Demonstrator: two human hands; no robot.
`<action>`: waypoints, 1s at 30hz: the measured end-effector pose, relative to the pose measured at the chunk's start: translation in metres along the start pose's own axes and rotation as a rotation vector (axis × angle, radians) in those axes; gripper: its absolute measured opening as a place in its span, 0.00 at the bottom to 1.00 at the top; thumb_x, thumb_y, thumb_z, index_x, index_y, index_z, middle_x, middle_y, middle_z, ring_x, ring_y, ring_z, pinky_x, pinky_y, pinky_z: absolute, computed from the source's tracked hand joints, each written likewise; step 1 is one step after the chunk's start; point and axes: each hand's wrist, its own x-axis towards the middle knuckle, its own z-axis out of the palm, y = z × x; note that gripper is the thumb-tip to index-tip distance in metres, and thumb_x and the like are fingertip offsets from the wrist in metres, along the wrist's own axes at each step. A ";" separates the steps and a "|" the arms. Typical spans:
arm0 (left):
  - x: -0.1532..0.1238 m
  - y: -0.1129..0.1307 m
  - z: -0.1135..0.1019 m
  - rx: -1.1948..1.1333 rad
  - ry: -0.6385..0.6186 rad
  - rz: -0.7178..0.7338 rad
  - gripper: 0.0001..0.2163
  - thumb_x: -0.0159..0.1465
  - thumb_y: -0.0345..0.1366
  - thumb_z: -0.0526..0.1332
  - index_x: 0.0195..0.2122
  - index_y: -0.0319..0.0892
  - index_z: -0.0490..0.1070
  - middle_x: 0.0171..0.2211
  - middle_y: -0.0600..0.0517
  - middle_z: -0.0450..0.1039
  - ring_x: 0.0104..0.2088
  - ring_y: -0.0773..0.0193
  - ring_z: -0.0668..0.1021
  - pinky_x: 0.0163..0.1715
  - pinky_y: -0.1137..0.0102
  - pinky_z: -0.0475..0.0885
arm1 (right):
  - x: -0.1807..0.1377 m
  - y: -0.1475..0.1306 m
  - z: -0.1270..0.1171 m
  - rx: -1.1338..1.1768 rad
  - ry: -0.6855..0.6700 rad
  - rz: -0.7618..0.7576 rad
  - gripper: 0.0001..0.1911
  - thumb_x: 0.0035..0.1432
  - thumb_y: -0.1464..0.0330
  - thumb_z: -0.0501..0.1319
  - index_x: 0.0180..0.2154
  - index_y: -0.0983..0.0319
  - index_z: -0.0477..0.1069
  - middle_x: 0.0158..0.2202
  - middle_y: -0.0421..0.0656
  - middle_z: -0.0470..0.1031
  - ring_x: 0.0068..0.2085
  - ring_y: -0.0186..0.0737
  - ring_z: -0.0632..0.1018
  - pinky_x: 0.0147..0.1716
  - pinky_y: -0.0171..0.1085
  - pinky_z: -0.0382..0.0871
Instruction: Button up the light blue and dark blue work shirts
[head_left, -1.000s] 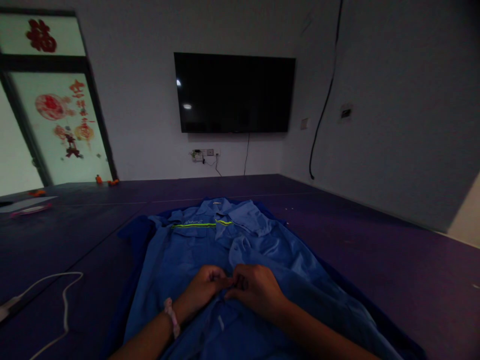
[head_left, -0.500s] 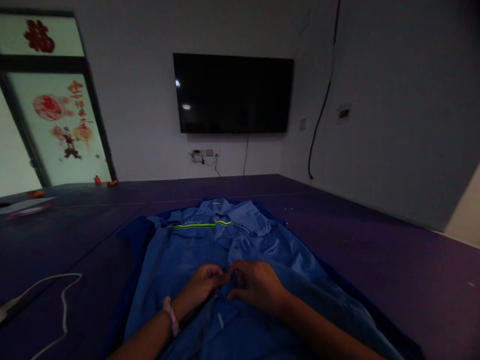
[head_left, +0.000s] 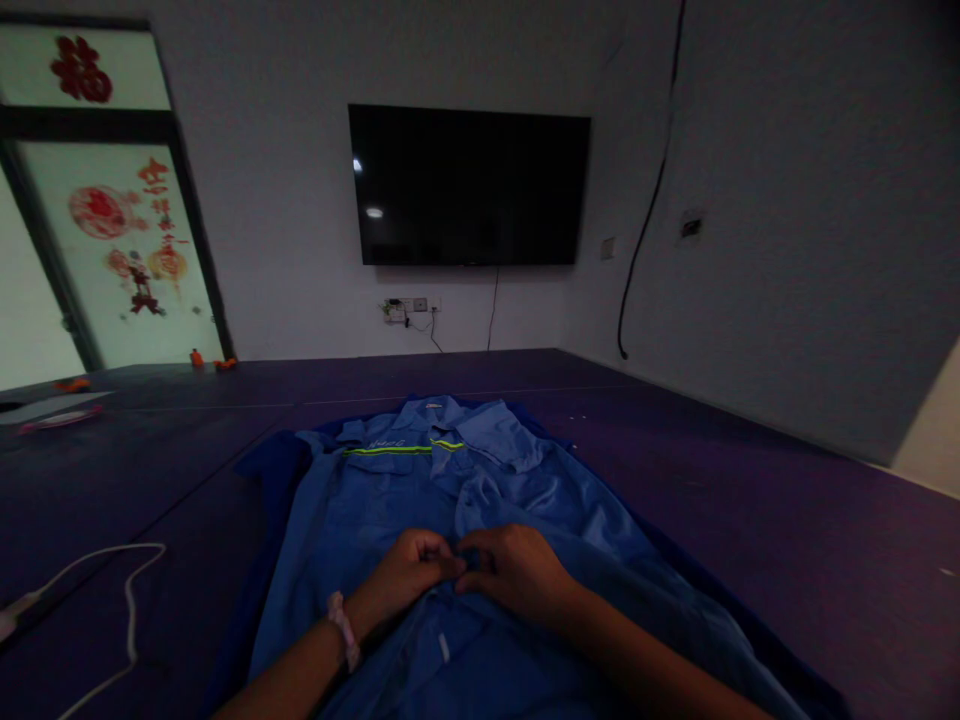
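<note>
A blue work jacket (head_left: 360, 510) with a yellow-green stripe across the chest lies face up in front of me, collar away from me. My left hand (head_left: 416, 570), with a pale band on its wrist, pinches the jacket's front edge near the middle. My right hand (head_left: 517, 570) meets it there from the other side, its thumb and forefinger curled onto the same front edge. The fingertips of both hands nearly touch. Whatever small part sits between them is hidden by the fingers and too dark to make out.
Darker blue cloth (head_left: 274, 470) shows from beneath the jacket on a purple surface (head_left: 675, 480). A white cable (head_left: 129, 610) lies at the left. Flat papers (head_left: 60, 410) and small orange objects (head_left: 225, 365) are farther back. A television (head_left: 469, 185) hangs on the far wall.
My right thumb and forefinger have drawn closer together, and my left fingertips have shifted slightly at the front edge. The jacket lies as before.
</note>
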 end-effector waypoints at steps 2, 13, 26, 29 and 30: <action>-0.002 0.002 0.001 0.005 0.012 -0.009 0.20 0.42 0.52 0.65 0.20 0.38 0.67 0.18 0.59 0.60 0.22 0.71 0.61 0.23 0.74 0.53 | 0.000 0.000 -0.001 0.006 -0.009 0.023 0.17 0.48 0.54 0.63 0.39 0.54 0.73 0.28 0.37 0.77 0.29 0.35 0.75 0.25 0.31 0.56; -0.001 0.000 0.001 0.062 -0.051 0.017 0.22 0.43 0.55 0.64 0.17 0.38 0.64 0.15 0.59 0.58 0.20 0.72 0.59 0.21 0.74 0.51 | 0.000 0.000 0.006 -0.071 -0.039 0.021 0.16 0.49 0.54 0.62 0.33 0.59 0.73 0.29 0.39 0.78 0.30 0.37 0.76 0.24 0.31 0.54; -0.006 0.008 0.002 -0.015 -0.137 0.113 0.26 0.43 0.60 0.62 0.24 0.38 0.65 0.20 0.57 0.62 0.23 0.71 0.63 0.23 0.75 0.56 | 0.000 0.006 -0.001 -0.024 0.077 -0.041 0.20 0.48 0.51 0.61 0.23 0.63 0.71 0.19 0.38 0.70 0.23 0.32 0.69 0.21 0.31 0.50; -0.017 0.022 0.000 0.037 -0.213 0.101 0.25 0.37 0.53 0.69 0.26 0.40 0.64 0.21 0.60 0.59 0.22 0.73 0.60 0.22 0.76 0.54 | 0.002 0.011 -0.013 0.162 0.098 -0.086 0.28 0.52 0.47 0.52 0.17 0.64 0.64 0.15 0.36 0.59 0.20 0.29 0.63 0.20 0.31 0.49; -0.021 0.028 -0.001 0.108 -0.263 0.083 0.23 0.37 0.49 0.71 0.26 0.40 0.64 0.21 0.60 0.59 0.22 0.73 0.60 0.22 0.76 0.54 | 0.003 0.012 -0.019 0.244 0.102 -0.078 0.31 0.53 0.45 0.49 0.15 0.63 0.61 0.15 0.36 0.56 0.19 0.29 0.60 0.19 0.31 0.49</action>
